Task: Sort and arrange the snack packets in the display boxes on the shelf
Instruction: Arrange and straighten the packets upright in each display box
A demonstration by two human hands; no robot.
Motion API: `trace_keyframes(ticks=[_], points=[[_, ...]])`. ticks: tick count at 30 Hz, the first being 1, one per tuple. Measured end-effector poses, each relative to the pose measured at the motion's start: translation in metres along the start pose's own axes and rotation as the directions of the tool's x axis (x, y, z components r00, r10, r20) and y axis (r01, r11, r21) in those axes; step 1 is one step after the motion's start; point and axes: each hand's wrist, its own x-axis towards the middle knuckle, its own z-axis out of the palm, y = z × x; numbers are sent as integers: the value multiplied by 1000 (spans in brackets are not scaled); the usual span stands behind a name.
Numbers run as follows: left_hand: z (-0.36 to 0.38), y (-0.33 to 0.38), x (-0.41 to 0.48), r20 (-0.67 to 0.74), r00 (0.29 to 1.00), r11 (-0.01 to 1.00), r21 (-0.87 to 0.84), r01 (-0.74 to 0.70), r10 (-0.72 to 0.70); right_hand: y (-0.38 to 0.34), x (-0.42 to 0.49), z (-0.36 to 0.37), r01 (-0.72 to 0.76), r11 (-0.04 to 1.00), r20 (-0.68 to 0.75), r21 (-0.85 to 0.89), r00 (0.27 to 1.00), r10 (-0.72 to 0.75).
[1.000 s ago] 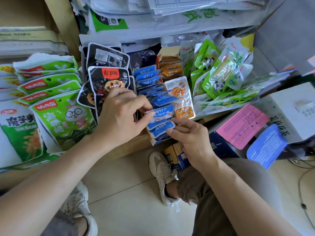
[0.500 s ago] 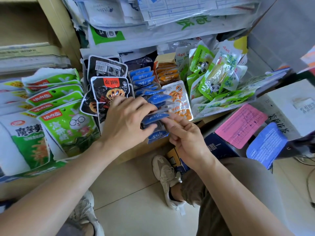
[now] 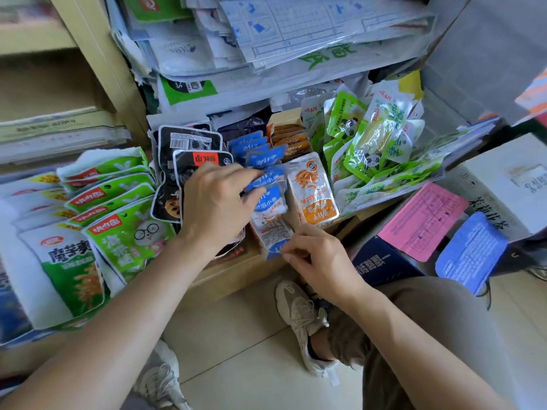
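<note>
A row of small blue snack packets [image 3: 257, 152] stands in a narrow display box on the low shelf. My left hand [image 3: 216, 205] reaches over the row, thumb and fingers pinching the front blue packets [image 3: 270, 199] and tipping them back. My right hand [image 3: 319, 258] pinches the lower edge of the frontmost blue and white packet [image 3: 273, 235] at the box's front. Orange packets [image 3: 315, 189] fill the box to the right. Black packets [image 3: 189, 143] stand to the left, partly hidden by my left hand.
Green packets [image 3: 118, 232] lie stacked at the left, green panda packets [image 3: 370, 137] at the right. Pink paper [image 3: 423, 220] and blue paper [image 3: 470, 253] lie on boxes at the right. Paper bundles [image 3: 296, 39] hang above. My shoes [image 3: 299, 315] rest on the tiled floor below.
My left hand has moved up over the blue row and pushed the front packets back. My right hand dropped to the frontmost packet's lower edge. The view shifted closer.
</note>
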Motion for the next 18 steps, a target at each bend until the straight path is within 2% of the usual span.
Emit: trace_keyframes(ticks=[8,10,12,15,18], points=[[3,-1,14,-2,997,995,69,72,-72,3,-1,-14,50,996,166,-70,985,-38],[1,-1,16,-4,994,994,32,108,-108,2,2,-15,40,993,128,-107,991,-26],[-1,-1,17,17,991,992,0,130,-130,-1,5,-15,34,974,40,-225,999,-26],[1,-2,17,46,998,999,42,35,-37,-7,14,-11,127,941,-30,-313,989,-144],[5,-5,16,75,993,979,178,-102,90,-12,17,-1,182,930,46,-321,983,-177]])
